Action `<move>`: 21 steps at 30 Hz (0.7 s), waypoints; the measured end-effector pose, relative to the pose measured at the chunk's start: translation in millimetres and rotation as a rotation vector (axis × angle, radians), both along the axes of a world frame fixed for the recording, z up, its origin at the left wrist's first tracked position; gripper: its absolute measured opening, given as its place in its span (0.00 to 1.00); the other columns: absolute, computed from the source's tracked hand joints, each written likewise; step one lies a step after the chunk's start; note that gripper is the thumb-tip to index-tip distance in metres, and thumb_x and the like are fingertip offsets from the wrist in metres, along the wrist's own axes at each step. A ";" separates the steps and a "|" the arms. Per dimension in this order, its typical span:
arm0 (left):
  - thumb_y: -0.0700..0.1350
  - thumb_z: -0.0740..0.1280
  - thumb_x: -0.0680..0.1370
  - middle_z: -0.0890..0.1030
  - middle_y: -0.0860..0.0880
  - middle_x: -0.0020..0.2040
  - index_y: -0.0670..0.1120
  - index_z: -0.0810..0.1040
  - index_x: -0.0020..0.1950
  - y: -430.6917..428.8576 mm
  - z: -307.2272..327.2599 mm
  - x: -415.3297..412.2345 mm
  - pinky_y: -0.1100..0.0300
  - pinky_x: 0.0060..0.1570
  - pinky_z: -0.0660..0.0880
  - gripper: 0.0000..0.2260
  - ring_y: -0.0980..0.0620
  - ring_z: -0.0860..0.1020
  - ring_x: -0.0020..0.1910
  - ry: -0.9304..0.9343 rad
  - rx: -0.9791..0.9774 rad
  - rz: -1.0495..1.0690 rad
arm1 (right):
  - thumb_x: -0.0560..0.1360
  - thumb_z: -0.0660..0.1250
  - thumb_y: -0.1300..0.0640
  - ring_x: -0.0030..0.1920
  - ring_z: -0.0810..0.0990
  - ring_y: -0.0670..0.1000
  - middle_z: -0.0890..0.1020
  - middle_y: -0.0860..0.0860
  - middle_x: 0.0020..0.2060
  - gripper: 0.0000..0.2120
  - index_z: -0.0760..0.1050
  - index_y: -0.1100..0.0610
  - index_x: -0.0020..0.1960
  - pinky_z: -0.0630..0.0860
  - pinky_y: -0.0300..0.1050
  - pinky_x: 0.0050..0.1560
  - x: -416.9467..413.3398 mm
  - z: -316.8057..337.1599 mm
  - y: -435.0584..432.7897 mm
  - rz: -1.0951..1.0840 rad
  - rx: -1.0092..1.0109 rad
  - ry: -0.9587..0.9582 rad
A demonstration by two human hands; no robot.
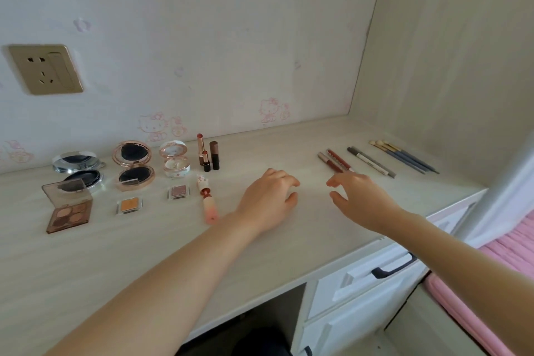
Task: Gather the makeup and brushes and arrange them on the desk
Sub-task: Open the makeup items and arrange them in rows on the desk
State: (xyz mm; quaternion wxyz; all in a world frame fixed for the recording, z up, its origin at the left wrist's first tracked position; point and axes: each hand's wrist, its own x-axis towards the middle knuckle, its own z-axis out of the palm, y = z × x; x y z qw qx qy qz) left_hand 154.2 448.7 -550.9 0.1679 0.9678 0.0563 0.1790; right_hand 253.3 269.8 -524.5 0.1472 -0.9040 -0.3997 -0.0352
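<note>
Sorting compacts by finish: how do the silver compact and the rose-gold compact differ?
The silver compact has a plain chrome rim; the rose-gold compact a patterned pinkish one. The silver compact lies left of the rose-gold compact. Both are round, open, dark inside.

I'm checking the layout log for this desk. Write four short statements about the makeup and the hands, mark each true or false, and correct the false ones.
1. The silver compact, the rose-gold compact and the white compact are all open. True.
2. The right hand holds a brush. False: it holds nothing; the brushes lie at the far right of the desk.
3. The pink lipstick lies flat, left of the left hand. True.
4. The four-pan palette is shut. False: its lid is raised and the pans show.
</note>
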 end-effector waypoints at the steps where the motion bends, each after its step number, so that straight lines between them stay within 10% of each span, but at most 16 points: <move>1: 0.45 0.60 0.79 0.76 0.52 0.63 0.47 0.75 0.65 -2.2 -0.5 10.4 0.54 0.61 0.69 0.15 0.52 0.67 0.65 0.010 -0.006 -0.002 | 0.79 0.60 0.53 0.59 0.76 0.50 0.77 0.49 0.61 0.15 0.73 0.53 0.65 0.74 0.45 0.60 5.3 0.2 -4.2 -0.009 0.001 -0.008; 21: 0.50 0.59 0.80 0.67 0.39 0.72 0.43 0.62 0.75 -11.8 -4.0 153.4 0.53 0.70 0.61 0.25 0.44 0.60 0.74 0.186 -0.265 0.095 | 0.79 0.59 0.54 0.57 0.73 0.53 0.76 0.51 0.57 0.13 0.74 0.53 0.62 0.76 0.47 0.53 68.3 -24.2 -18.5 -0.083 0.006 -0.166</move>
